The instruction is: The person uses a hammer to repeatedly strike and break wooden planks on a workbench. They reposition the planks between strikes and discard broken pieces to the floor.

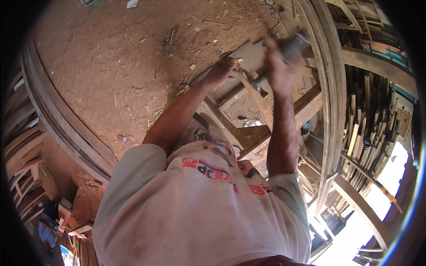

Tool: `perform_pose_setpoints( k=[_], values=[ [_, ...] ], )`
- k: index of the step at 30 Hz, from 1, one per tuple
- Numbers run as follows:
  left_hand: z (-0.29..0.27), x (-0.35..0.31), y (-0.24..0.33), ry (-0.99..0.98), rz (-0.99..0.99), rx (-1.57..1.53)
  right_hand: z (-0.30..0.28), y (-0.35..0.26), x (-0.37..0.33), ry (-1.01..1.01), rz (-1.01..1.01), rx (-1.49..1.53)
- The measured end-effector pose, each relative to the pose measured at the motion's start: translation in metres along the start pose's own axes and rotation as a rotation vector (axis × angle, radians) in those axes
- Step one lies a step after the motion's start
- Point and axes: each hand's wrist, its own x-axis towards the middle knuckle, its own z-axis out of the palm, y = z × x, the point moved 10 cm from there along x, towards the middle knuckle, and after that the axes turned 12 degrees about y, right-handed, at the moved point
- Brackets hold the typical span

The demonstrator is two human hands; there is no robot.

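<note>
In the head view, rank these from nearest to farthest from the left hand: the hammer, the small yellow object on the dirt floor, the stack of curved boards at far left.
1. Hammer: head just right of the left hand.
2. Small yellow object: on the floor, lower left of the hand.
3. Curved boards: far left, across the dirt floor.

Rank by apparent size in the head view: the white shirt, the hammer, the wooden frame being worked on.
1. White shirt, much the largest, though it lies nearest the camera.
2. Wooden frame, its rails crossing under both forearms.
3. Hammer, smallest, gripped by the right hand; motion blur hides part of its handle.
</note>
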Motion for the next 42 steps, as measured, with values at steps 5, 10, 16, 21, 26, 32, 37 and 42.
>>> perform_pose_setpoints(
  k=[5, 10, 16, 21, 26, 32, 37, 42],
  values=[
    [0.010, 0.001, -0.002, -0.072, -0.031, 0.085, -0.096, 0.010, -0.037, 0.082, -0.102, 0.721],
    [-0.008, 0.001, 0.011, 0.127, 0.110, 0.042, -0.077, -0.033, -0.014, 0.294, 0.168, -0.052],
    [-0.022, 0.010, 0.014, 0.241, 0.167, 0.058, -0.207, 0.050, -0.039, 0.518, 0.171, 0.677],
    [-0.018, 0.017, 0.005, 0.176, 0.175, 0.219, -0.374, 0.146, -0.156, 1.075, 0.126, 0.967],
    [-0.029, 0.012, 0.045, 0.181, 0.286, 0.440, -0.391, 0.118, -0.224, 1.076, -0.033, 1.037],
    [0.118, -0.089, 0.110, -0.070, 0.830, 0.914, -0.420, 0.075, -0.298, 1.136, -0.208, 1.109],
    [0.237, -0.172, 0.031, -0.804, 0.709, 0.831, -0.421, 0.053, -0.335, 1.238, -0.233, 1.033],
    [0.263, -0.201, -0.011, -1.050, 0.992, 0.921, -0.415, 0.058, -0.377, 1.407, -0.156, 0.967]
  ],
)
